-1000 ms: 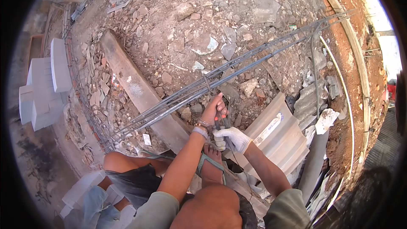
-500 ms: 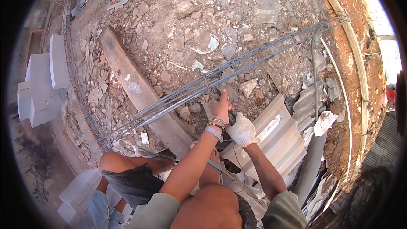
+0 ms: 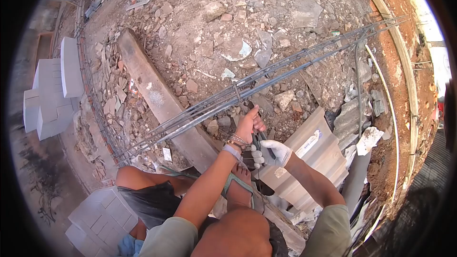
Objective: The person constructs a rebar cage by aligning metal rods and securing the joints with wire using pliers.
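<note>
Rebar bundle (image 3: 266, 78) lies diagonally across the rubble, both hands working just below its middle

Left hand (image 3: 248, 124), bare with bracelets at the wrist, reaches up to the bars, fingers curled near a wire tie; what it grips can't be made out. Right hand (image 3: 273, 152), in a white glove, is closed around the dark handles of a plier-like tool (image 3: 261, 139) just beside the left wrist. Wooden beam (image 3: 162, 102) passes under the bars; corrugated sheet (image 3: 309, 157) lies to the right, white blocks (image 3: 50, 93) far left
</note>
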Tool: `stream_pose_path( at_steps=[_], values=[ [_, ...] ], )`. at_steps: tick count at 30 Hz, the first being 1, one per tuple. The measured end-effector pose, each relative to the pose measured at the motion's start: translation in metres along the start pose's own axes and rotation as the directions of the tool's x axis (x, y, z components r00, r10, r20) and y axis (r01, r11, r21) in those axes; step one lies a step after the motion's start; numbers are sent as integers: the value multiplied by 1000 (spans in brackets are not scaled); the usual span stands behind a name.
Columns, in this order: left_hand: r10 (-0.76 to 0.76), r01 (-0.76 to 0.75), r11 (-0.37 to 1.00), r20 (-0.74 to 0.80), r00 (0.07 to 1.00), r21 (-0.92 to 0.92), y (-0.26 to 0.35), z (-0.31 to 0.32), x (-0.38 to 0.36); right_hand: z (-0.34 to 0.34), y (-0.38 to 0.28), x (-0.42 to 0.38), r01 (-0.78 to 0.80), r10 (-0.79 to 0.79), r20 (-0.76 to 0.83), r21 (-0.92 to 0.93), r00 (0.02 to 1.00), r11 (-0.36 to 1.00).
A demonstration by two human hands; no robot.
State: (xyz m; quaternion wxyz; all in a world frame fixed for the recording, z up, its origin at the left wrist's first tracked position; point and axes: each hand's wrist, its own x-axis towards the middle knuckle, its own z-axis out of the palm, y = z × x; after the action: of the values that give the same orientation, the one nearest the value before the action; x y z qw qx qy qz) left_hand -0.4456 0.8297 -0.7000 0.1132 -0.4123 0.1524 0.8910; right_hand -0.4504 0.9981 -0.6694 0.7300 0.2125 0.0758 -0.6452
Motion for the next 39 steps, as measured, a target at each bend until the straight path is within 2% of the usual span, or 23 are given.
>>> stream_pose_path(
  at_steps=[1,2,5,9,10,13,15,17,18,21,24,27,28,29,30,31,32,33,34,35,37,38,39],
  values=[
    [-19,19,1000,33,999,-2,2,-2,-2,0,2,3,-14,12,-113,-19,994,1000],
    [-30,32,999,58,998,-27,2,-1,-3,1,6,-3,8,-33,-182,-137,983,991],
    [-42,47,999,156,987,-26,4,-10,-1,13,15,3,81,-78,-54,45,995,996],
    [-42,43,999,211,977,3,9,-13,-4,25,22,10,113,-112,-18,92,994,989],
    [-46,51,999,236,971,-15,11,-15,-3,23,20,14,61,-55,-39,166,998,984],
    [-46,79,993,322,946,-89,6,-24,4,44,17,12,35,-106,-400,-182,910,983],
    [-26,96,983,402,915,-154,0,-28,11,53,10,7,-11,-109,-479,-241,871,971],
    [21,37,980,289,957,-194,-3,-12,9,62,-10,-6,-88,-71,-504,-285,861,954],
    [42,7,978,229,973,-210,-6,-3,6,52,-25,-13,-157,13,-455,-280,890,947],
    [23,-47,983,-132,991,-177,-15,22,9,32,-59,-24,-312,102,-478,-385,873,868],
    [55,-91,967,-155,986,-236,-23,25,23,46,-87,-30,-380,154,-449,-474,880,794],
    [127,-191,937,-223,966,-293,-30,38,32,47,-109,-29,-481,192,-533,-477,824,736],
    [123,-204,924,-252,960,-324,-30,44,30,51,-114,-31,-499,144,-556,-563,818,659],
    [124,-220,910,-275,953,-353,-25,50,28,47,-117,-33,-522,-13,-579,-745,815,415],
    [144,-230,887,-234,961,-399,-26,52,27,39,-120,-34,-536,-168,-549,-836,819,120],
    [153,-240,887,-240,959,-395,-30,53,28,57,-117,-29,-533,-295,-470,-824,832,-193],
    [170,-259,881,-246,954,-395,-30,54,31,79,-106,-31,-577,-462,-390,-717,797,-390],
    [190,-283,872,-259,947,-399,-31,53,37,107,-83,-29,-685,-658,-332,-612,676,-395],
    [193,-289,845,-246,950,-450,-35,52,44,98,-63,-22,-748,-781,-144,-437,607,-500],
    [174,-284,827,-258,950,-486,-34,56,46,84,-49,-16,-802,-835,75,-246,545,-545],
    [133,-272,796,-281,950,-541,-32,61,44,63,-40,-7,-839,-864,191,-216,466,-500],
    [164,-284,802,-263,951,-526,-31,61,41,56,-39,-4,-857,-872,252,-207,420,-472],
    [180,-299,772,-258,949,-561,-32,63,47,56,-49,-4,-837,-861,202,-214,466,-503]
  ],
)
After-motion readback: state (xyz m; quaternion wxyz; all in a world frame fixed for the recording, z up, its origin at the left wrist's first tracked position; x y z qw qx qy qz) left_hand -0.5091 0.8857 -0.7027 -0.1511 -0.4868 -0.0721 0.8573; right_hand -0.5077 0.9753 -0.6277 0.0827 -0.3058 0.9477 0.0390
